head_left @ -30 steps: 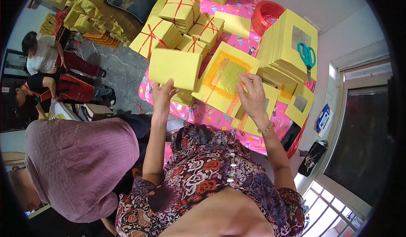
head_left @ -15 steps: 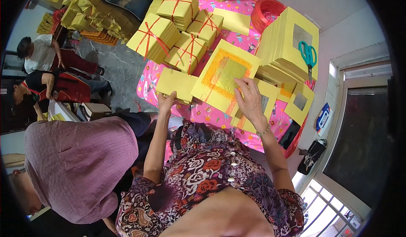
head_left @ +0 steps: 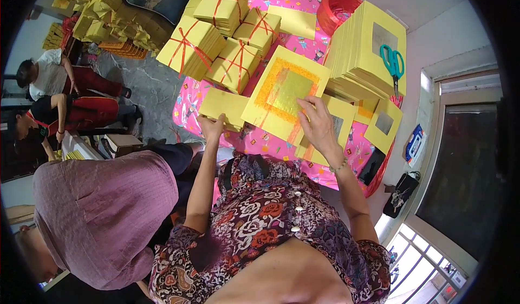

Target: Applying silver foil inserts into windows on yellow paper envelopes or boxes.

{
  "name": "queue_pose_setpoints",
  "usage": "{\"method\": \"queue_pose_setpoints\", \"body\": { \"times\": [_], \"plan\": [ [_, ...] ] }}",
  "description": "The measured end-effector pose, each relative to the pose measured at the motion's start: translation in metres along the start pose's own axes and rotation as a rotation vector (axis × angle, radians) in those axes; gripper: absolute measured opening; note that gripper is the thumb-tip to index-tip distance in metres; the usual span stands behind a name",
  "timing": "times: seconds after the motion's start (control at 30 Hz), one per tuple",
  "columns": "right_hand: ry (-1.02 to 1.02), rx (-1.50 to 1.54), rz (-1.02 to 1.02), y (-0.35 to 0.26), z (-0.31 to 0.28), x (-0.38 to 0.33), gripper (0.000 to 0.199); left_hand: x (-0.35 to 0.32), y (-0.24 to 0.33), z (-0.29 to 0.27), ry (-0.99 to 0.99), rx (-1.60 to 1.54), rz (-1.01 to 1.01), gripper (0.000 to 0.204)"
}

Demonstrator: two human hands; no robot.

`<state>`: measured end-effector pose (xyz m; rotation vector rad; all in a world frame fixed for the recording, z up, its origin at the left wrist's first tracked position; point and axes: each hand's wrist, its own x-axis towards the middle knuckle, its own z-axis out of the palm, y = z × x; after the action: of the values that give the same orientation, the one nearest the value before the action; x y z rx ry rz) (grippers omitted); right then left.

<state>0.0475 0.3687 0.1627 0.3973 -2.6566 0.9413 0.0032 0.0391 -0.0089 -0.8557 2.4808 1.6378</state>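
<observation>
Looks like a home turned small packing workshop: bundles of yellow paper tied with red string [head_left: 190,46] along the far edge of a table under a pink patterned cloth [head_left: 260,141], a tall loose stack [head_left: 363,55] at its right corner, more bundles [head_left: 97,17] piled on the floor, barred window [head_left: 428,266] alongside.

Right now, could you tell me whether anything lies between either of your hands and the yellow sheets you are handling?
Nothing visible does. The left hand already grips the near edge of the plain yellow stack, and the right hand rests directly on the yellow sheet with the gold square. The scissors lie apart on the tall pile.
</observation>
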Motion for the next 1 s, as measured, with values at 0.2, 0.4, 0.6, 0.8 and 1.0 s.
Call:
{"method": "queue_pose_setpoints", "body": {
  "times": [0.2, 0.4, 0.6, 0.8, 1.0],
  "plan": [
    [-0.024, 0.018, 0.004, -0.008, -0.006, 0.0, 0.033, -0.009, 0.002, -0.009, 0.096, 0.165, 0.136, 0.087],
    [-0.038, 0.035, -0.014, -0.023, -0.02, -0.005, 0.03, -0.037, 0.054, -0.025, 0.171, 0.159, 0.32, 0.071],
    [-0.218, -0.028, -0.075, -0.037, -0.015, -0.015, 0.038, -0.062, 0.112, -0.034, -0.357, -0.167, 0.635, 0.017],
    [-0.154, -0.007, -0.111, -0.034, -0.007, -0.016, 0.024, -0.091, 0.169, -0.031, -0.557, 0.215, 0.998, 0.031],
    [-0.132, 0.158, -0.025, -0.032, -0.008, -0.012, 0.013, -0.083, 0.17, -0.029, -0.613, 0.326, 1.002, 0.033]
  ]
}}
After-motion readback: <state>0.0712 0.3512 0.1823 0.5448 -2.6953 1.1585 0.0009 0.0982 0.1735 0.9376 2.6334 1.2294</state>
